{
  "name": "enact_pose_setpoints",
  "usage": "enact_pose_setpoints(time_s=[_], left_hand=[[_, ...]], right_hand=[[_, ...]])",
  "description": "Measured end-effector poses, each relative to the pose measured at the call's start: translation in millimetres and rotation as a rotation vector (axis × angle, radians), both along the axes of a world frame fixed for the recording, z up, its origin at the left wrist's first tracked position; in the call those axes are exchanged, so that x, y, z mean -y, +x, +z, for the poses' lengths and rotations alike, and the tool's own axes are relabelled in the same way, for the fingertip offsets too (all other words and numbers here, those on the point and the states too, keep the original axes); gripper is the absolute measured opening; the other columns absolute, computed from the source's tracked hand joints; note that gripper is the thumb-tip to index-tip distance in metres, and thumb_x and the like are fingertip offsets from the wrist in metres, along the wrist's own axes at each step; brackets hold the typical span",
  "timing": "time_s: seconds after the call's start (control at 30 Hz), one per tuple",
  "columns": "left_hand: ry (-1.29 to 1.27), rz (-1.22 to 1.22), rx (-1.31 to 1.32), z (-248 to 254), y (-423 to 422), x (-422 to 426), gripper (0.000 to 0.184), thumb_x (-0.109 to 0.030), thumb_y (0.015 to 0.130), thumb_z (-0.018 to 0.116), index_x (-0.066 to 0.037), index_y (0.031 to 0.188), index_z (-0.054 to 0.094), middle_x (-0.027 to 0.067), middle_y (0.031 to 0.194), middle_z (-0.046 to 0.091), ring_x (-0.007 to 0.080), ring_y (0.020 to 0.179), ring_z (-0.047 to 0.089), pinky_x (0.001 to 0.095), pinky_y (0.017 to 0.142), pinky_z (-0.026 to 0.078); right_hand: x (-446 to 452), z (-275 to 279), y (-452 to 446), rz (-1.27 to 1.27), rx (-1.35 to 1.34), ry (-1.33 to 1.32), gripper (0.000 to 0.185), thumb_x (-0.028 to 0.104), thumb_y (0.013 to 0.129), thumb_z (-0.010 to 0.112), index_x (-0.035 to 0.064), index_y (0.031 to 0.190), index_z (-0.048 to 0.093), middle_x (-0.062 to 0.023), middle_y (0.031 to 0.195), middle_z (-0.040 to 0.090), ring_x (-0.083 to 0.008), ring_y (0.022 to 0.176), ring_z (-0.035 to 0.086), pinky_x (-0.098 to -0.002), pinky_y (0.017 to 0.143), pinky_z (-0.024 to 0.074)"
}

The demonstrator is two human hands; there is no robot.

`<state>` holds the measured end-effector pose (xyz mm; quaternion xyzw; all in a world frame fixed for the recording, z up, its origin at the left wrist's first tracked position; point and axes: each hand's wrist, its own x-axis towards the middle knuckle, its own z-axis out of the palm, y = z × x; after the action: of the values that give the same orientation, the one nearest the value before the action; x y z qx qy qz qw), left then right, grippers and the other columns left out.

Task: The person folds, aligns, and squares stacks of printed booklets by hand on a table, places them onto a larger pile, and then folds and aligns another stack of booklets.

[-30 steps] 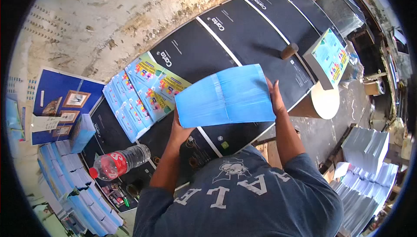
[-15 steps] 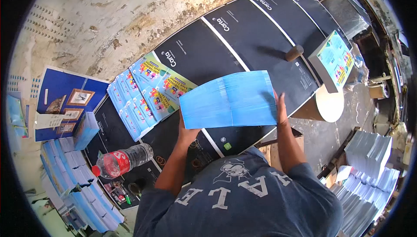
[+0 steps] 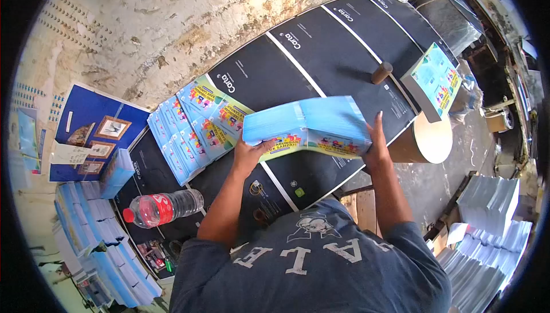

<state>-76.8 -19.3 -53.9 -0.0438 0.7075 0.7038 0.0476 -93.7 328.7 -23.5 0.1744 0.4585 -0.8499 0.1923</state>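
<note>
"Holding what, and how?"

"Gripping a stack of printed paper (image 3: 338, 119) by its two ends. Curling the left hand (image 3: 247, 156) closed around the left end, with the thumb over the printed face. Clasping the right end with the right hand (image 3: 377, 145), with one finger pointing up past the paper."

"Bending at all?"

"Bowing along its length, yes — and showing a seam across the middle. Turning blue edges upward and bright printing toward the dark shirt (image 3: 321, 250)."

"Resting on the table (image 3: 275, 83), or hovering?"

"Showing in front of the chest, over the black top, but not revealing whether touching it."

"Seeing anything near the left hand?"

"Seeing overlapping printed sheets (image 3: 197, 126) just beyond it, spreading toward the wall (image 3: 172, 32). Also spotting a bottle (image 3: 166, 207) with a red cap, on the table's left part."

"And looking right?"

"Noticing a short brown peg (image 3: 382, 73) beyond the right hand, then a thick block of printed paper (image 3: 438, 81) at the table's right end. Finding a pale-topped drum (image 3: 433, 139) beside the table — and piles of white paper (image 3: 487, 201) farther over."
</note>
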Motion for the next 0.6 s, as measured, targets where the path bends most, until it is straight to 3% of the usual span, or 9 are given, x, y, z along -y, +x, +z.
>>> enact_pose_setpoints(time_s=[0.07, 0.1, 0.23, 0.3, 0.4, 0.43, 0.5, 0.57, 0.6], left_hand=[[0.077, -0.054, 0.015, 1, 9, -7, 0.034, -0.011, 0.083, 0.081, -0.003, 0.112, 0.066, 0.0025, 0.104, 0.070, 0.0118, 0.098, 0.064, 0.0300, 0.088, 0.052], [0.105, -0.119, 0.063, -1, 17, -9, 0.034, -0.006, 0.083, 0.079, -0.003, 0.115, 0.065, 0.0039, 0.109, 0.069, 0.0140, 0.100, 0.063, 0.0315, 0.092, 0.051], [0.233, -0.141, 0.315, -18, 59, -20, 0.036, -0.009, 0.085, 0.079, -0.003, 0.117, 0.065, 0.0037, 0.110, 0.069, 0.0143, 0.101, 0.063, 0.0321, 0.092, 0.050], [0.248, -0.145, 0.365, -22, 70, -19, 0.038, -0.012, 0.084, 0.079, -0.002, 0.118, 0.065, 0.0040, 0.110, 0.069, 0.0142, 0.101, 0.063, 0.0320, 0.091, 0.050], [-0.103, -0.166, 0.414, -15, 67, -16, 0.039, -0.018, 0.080, 0.084, -0.002, 0.112, 0.068, 0.0070, 0.101, 0.072, 0.0135, 0.092, 0.065, 0.0317, 0.083, 0.051], [-0.114, -0.122, 0.474, -25, 68, -16, 0.038, -0.025, 0.077, 0.085, -0.001, 0.103, 0.072, 0.0101, 0.095, 0.075, 0.0162, 0.084, 0.070, 0.0318, 0.078, 0.053], [-0.193, -0.145, 0.545, -20, 64, -16, 0.042, -0.029, 0.075, 0.086, -0.001, 0.103, 0.072, 0.0112, 0.095, 0.075, 0.0183, 0.084, 0.070, 0.0336, 0.078, 0.053], [-0.277, -0.229, 0.170, -105, 73, -13, 0.050, -0.037, 0.075, 0.085, -0.001, 0.106, 0.070, 0.0148, 0.095, 0.074, 0.0248, 0.084, 0.072, 0.0383, 0.079, 0.054], [-0.329, -0.204, 0.064, -99, 72, -12, 0.055, -0.043, 0.076, 0.082, 0.000, 0.108, 0.069, 0.0172, 0.096, 0.073, 0.0283, 0.087, 0.072, 0.0414, 0.080, 0.054]], right_hand=[[-8, 12, 17, -0.015, 0.150, -0.085, 0.095, 0.077, 0.094, 0.027, -0.0021, 0.143, 0.046, -0.0218, 0.142, 0.052, -0.0353, 0.129, 0.052, -0.0483, 0.109, 0.0419], [-12, 14, 28, -0.018, 0.155, -0.078, 0.095, 0.077, 0.094, 0.027, -0.0021, 0.143, 0.046, -0.0218, 0.142, 0.052, -0.0353, 0.129, 0.052, -0.0483, 0.109, 0.0419], [-22, 25, 58, 0.067, 0.241, 0.083, 0.095, 0.077, 0.094, 0.028, -0.0018, 0.145, 0.044, -0.0222, 0.143, 0.051, -0.0370, 0.128, 0.054, -0.0496, 0.107, 0.0424], [-22, 38, 59, 0.114, 0.322, 0.729, 0.088, 0.071, 0.098, 0.029, -0.0031, 0.144, 0.044, -0.0207, 0.143, 0.052, -0.0346, 0.122, 0.059, -0.0472, 0.104, 0.0456], [-30, 17, 7, 0.267, -0.551, 1.282, 0.058, 0.050, 0.099, 0.051, -0.0008, 0.125, 0.060, -0.0200, 0.115, 0.064, -0.0378, 0.112, 0.060, -0.0454, 0.098, 0.0466], [38, 47, 1, 0.384, -0.607, 1.371, 0.059, 0.052, 0.098, 0.049, 0.0003, 0.123, 0.061, -0.0200, 0.114, 0.064, -0.0372, 0.112, 0.060, -0.0457, 0.097, 0.0466], [159, 82, -5, 0.652, -0.595, 1.546, 0.068, 0.064, 0.097, 0.042, 0.0029, 0.120, 0.062, -0.0203, 0.118, 0.064, -0.0346, 0.113, 0.061, -0.0461, 0.097, 0.0463], [218, 32, -6, 1.100, -0.819, 1.546, 0.075, 0.071, 0.094, 0.040, 0.0032, 0.113, 0.064, -0.0207, 0.120, 0.064, -0.0371, 0.114, 0.060, -0.0474, 0.096, 0.0470], [238, 34, -9, 1.193, -0.775, 1.528, 0.075, 0.072, 0.094, 0.038, 0.0034, 0.111, 0.064, -0.0212, 0.118, 0.065, -0.0370, 0.113, 0.061, -0.0483, 0.095, 0.0475]])
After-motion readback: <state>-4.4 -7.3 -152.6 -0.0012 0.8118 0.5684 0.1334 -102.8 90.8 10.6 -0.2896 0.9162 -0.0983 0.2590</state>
